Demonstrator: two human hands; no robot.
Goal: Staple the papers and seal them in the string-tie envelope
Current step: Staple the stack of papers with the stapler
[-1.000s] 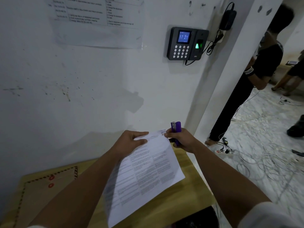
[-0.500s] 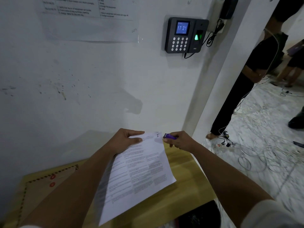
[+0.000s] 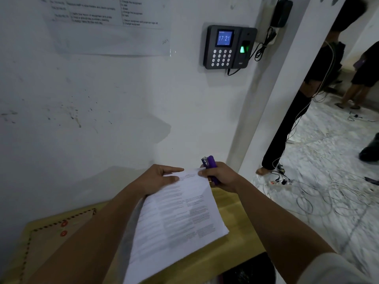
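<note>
I hold a stack of printed white papers (image 3: 176, 220) in the air above a small wooden table (image 3: 231, 214). My left hand (image 3: 158, 179) pinches the top left edge of the stack, thumb on top. My right hand (image 3: 220, 177) grips a purple stapler (image 3: 211, 167) at the papers' top right corner, the stapler standing upright with its metal end up. The brown string-tie envelope (image 3: 53, 238) with red discs and a striped border lies flat on the table at the lower left, partly under my left forearm.
A white wall stands right behind the table, with a fingerprint time clock (image 3: 227, 47) and a taped notice (image 3: 106, 23). To the right, people (image 3: 291, 119) stand on a floor strewn with cables (image 3: 320, 193). A dark bin (image 3: 250, 271) sits below the table's front edge.
The stapler has swung from lying sideways at the corner back to upright in my right hand. The papers and my left hand stay about where they were.
</note>
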